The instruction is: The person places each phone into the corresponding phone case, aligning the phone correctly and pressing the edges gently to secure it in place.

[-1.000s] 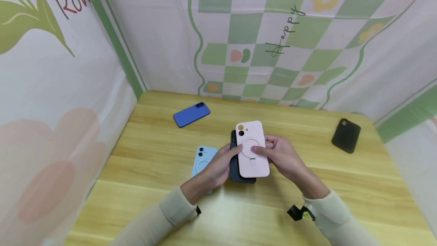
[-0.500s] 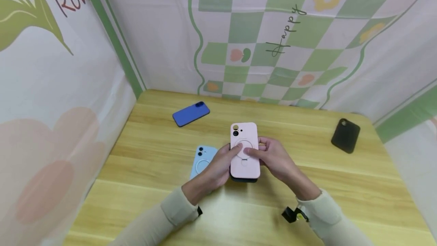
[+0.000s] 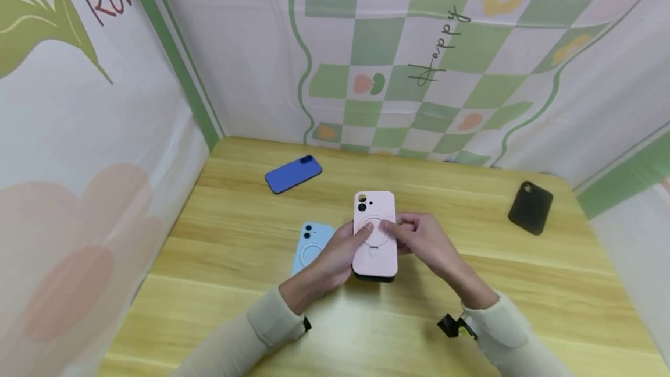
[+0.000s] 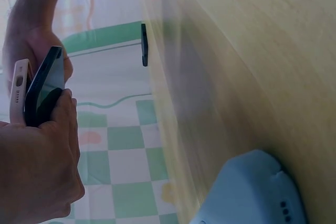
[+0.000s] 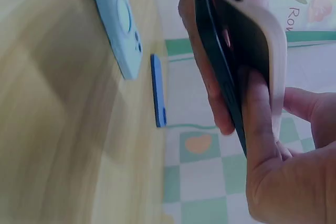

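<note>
Both hands hold a pink phone case (image 3: 374, 231) laid over a dark phone (image 3: 373, 277) above the middle of the wooden table (image 3: 523, 284). My left hand (image 3: 335, 252) grips the pair from the left, thumb on the case's ring. From the right, my right hand (image 3: 421, 240) grips them, thumb on the ring too. In the left wrist view the pink case (image 4: 18, 90) and dark phone (image 4: 46, 85) show edge-on, side by side. The right wrist view shows the dark phone (image 5: 220, 77) partly seated in the pink case (image 5: 262, 40).
A light blue case (image 3: 309, 244) lies on the table just left of my left hand. A dark blue phone (image 3: 293, 174) lies at the back left, and a black case (image 3: 530, 207) at the far right. Patterned cloth walls close in the table on three sides.
The pink case slid left from its offset position and now sits squarely over the dark phone, covering nearly all of it. Both thumbs have come together on the ring.
</note>
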`<state>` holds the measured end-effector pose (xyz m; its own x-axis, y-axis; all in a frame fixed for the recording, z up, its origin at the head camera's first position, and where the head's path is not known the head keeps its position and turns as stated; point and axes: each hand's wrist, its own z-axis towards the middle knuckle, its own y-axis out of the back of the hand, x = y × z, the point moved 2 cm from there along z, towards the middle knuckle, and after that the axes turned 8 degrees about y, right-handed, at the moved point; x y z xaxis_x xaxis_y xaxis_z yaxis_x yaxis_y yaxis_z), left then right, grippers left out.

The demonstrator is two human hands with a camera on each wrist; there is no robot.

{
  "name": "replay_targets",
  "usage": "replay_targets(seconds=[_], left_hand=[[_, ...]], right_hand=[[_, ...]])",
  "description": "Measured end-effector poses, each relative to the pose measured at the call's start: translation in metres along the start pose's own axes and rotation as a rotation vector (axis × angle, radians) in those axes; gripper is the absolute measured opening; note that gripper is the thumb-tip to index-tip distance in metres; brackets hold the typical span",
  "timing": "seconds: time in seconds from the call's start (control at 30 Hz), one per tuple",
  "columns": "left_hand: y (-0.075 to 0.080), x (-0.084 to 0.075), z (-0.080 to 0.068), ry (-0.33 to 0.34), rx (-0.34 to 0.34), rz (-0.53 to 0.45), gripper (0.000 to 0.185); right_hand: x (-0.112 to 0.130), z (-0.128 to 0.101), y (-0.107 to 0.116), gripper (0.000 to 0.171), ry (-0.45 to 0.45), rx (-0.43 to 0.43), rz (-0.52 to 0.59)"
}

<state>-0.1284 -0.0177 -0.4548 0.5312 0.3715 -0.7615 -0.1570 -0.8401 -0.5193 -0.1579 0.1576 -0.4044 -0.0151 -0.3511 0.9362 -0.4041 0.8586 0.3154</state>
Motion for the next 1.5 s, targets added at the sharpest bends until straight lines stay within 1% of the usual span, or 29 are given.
replay_targets(seconds=[0.17, 0.23, 0.37, 0.4, 0.47, 0.57, 0.67, 0.73, 0.8, 0.9, 1.07, 1.33, 1.5], left_hand=[[-0.002, 0.000, -0.002, -0.004, -0.011, 0.002, 0.046], [-0.002, 0.000, -0.003, 0.002, -0.018, 0.005, 0.045], [0.000, 0.000, -0.004, 0.017, -0.031, 0.021, 0.044], [0.000, 0.000, -0.004, 0.019, -0.028, 0.028, 0.043], [0.000, 0.001, -0.005, 0.027, -0.016, 0.040, 0.043], [0.000, 0.002, -0.007, 0.035, 0.024, 0.056, 0.043], [-0.001, 0.003, -0.008, 0.038, 0.069, 0.075, 0.043], [-0.002, 0.004, -0.010, 0.036, 0.093, 0.086, 0.044], [-0.003, 0.004, -0.010, 0.038, 0.111, 0.094, 0.044], [-0.003, 0.003, -0.011, 0.040, 0.121, 0.104, 0.044], [-0.003, 0.001, -0.013, 0.044, 0.115, 0.122, 0.045], [-0.005, -0.001, -0.014, 0.048, 0.123, 0.124, 0.047], [-0.006, 0.000, -0.016, 0.050, 0.132, 0.117, 0.047]], right_hand=[[0.002, -0.001, 0.010, 0.040, 0.015, -0.051, -0.096], [0.002, -0.001, 0.014, 0.042, 0.048, -0.078, -0.151], [0.004, 0.005, 0.023, 0.039, 0.155, -0.138, -0.261], [0.005, 0.007, 0.025, 0.038, 0.178, -0.143, -0.283], [0.007, 0.013, 0.029, 0.039, 0.196, -0.130, -0.294], [0.011, 0.023, 0.032, 0.045, 0.167, -0.060, -0.245], [0.012, 0.032, 0.032, 0.050, 0.107, 0.031, -0.165], [0.013, 0.036, 0.031, 0.050, 0.073, 0.075, -0.117], [0.013, 0.039, 0.030, 0.047, 0.051, 0.103, -0.089], [0.012, 0.041, 0.029, 0.041, 0.036, 0.117, -0.063], [0.012, 0.041, 0.029, 0.036, 0.037, 0.134, -0.053], [0.013, 0.039, 0.031, 0.035, 0.049, 0.140, -0.050], [0.012, 0.036, 0.032, 0.034, 0.047, 0.144, -0.024]])
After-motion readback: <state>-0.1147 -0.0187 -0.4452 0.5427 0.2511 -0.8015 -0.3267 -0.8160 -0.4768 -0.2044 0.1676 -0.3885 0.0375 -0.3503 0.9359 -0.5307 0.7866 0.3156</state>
